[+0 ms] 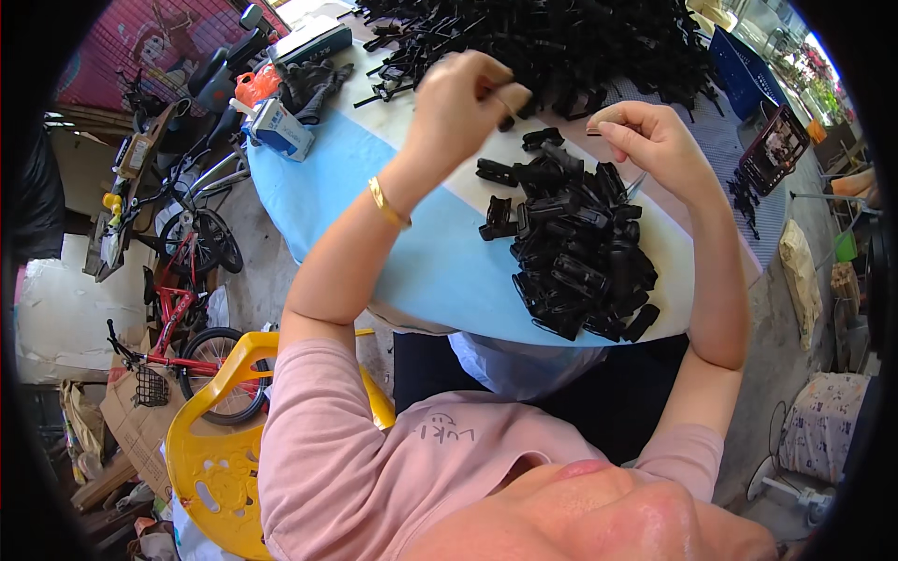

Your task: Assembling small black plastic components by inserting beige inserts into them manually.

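Upper centre, the left hand (466, 101) curls, the right hand (652, 145) pinches; whether their fingers grasp anything, I can't tell. Black pieces (578, 238) heap mid-frame on the table (323, 173).

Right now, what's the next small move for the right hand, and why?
I'd probably ease the right hand a little toward the smaller pile of black parts: it is near that pile's far end, while the left hand is by the larger black heap. Go slowly, as I can't tell whether either hand holds anything.
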`<state>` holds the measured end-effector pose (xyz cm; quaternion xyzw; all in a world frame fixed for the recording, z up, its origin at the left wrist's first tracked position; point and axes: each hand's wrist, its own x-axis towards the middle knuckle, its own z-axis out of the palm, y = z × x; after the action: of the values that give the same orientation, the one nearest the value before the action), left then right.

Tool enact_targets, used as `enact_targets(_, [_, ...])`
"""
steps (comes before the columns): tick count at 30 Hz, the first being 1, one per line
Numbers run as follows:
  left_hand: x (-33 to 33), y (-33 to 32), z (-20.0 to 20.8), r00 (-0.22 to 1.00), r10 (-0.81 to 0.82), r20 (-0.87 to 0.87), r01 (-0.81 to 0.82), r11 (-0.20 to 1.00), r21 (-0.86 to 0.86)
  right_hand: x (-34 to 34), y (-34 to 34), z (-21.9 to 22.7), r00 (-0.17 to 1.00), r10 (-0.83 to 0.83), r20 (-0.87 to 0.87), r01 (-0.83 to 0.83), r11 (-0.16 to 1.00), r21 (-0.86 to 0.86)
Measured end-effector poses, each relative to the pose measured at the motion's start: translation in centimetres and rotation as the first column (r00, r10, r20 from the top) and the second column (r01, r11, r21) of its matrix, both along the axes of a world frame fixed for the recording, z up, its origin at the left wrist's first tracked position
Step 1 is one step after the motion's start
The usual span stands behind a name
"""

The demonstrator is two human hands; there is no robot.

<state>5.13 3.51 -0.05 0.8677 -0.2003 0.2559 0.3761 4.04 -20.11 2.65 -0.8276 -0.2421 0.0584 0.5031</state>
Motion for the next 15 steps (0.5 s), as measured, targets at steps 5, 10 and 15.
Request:
enact_targets(5, [2.6, 1.3, -1.0, 0.902, 0.432, 0.031, -0.416, 0.844, 0.339, -0.1, 1.0, -0.9, 0.996, 0.037, 0.081, -0.03, 0.996, -0.083])
enact_targets(10, [3.3, 0.5, -2.2, 0.856, 0.491, 0.16, -0.506, 0.735, 0.452, -0.1, 1.2, -1.6, 0.986, 0.028, 0.163, -0.007, 0.992, -0.127])
enact_targets(15, [3.3, 0.5, -2.8, 0.863, 0.473, 0.177, -0.502, 0.768, 0.397, -0.2, 1.1, -1.7, 0.973, 0.012, 0.23, 0.018, 0.992, -0.124])
